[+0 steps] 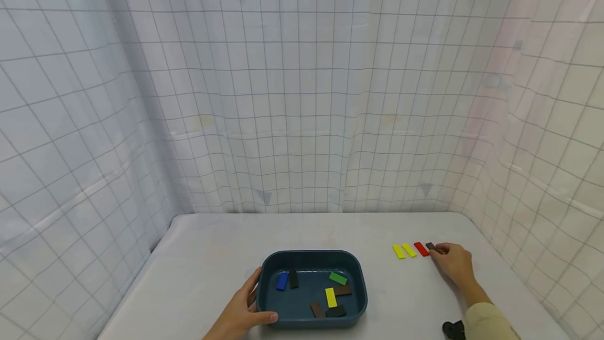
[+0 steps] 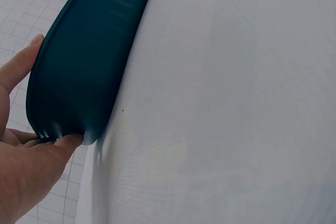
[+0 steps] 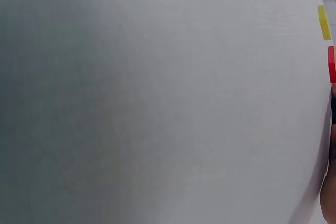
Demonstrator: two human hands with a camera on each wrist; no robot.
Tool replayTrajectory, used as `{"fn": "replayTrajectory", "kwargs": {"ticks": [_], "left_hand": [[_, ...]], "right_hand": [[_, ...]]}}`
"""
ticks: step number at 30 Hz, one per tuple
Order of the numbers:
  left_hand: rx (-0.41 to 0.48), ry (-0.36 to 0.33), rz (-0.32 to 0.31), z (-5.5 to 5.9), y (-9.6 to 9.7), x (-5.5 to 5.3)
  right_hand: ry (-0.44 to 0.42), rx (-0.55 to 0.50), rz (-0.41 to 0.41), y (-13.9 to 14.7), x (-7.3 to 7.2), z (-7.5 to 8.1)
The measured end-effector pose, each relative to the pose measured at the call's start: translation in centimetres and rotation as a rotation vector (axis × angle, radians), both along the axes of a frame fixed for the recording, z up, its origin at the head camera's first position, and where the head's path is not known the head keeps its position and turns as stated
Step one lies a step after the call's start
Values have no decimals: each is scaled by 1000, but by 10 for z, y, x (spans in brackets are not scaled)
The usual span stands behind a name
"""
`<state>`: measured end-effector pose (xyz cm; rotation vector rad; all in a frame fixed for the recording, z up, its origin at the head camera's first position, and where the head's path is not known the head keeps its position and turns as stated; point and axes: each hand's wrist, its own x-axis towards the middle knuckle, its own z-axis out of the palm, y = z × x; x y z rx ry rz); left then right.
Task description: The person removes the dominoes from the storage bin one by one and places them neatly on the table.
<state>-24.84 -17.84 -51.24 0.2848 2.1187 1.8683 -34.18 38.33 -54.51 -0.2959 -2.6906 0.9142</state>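
With its thumb at the near left corner and its fingers along the left wall, my left hand (image 1: 239, 309) grips a dark teal plastic tub (image 1: 311, 323). In the left wrist view the tub's outer wall (image 2: 89, 61) fills the space beside the fingers. Over at the right, my right hand (image 1: 454, 265) pinches a dark brown block (image 1: 431, 246) that lies at the right end of a row. Beside it are a red block (image 1: 421, 249) and two yellow blocks (image 1: 409, 250). The right wrist view catches the hand (image 3: 329, 187) only at its edge.
Inside the tub lie a blue block (image 1: 282, 281), a green block (image 1: 337, 278), a yellow block (image 1: 331, 298), and several brown and black ones. A white cloth (image 1: 198, 266) covers the table. Gridded white curtains (image 1: 283, 93) stand behind and at both sides.
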Motion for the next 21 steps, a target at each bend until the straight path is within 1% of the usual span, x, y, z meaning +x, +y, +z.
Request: {"fn": "replayTrajectory", "kwargs": {"ticks": [4,9,14,21], "left_hand": [[4,0,5,1,0,1],[-27,5,23,1,2,2],[-25,10,21,1,1,3],[-1,-2,13,2,0,3]], "right_hand": [[-29,-19,-2,-1,1,3],[-52,-38,-2,0,1,4],[-23,-46,8,1,2,6],[15,-41,21,-2,-2,14]]}}
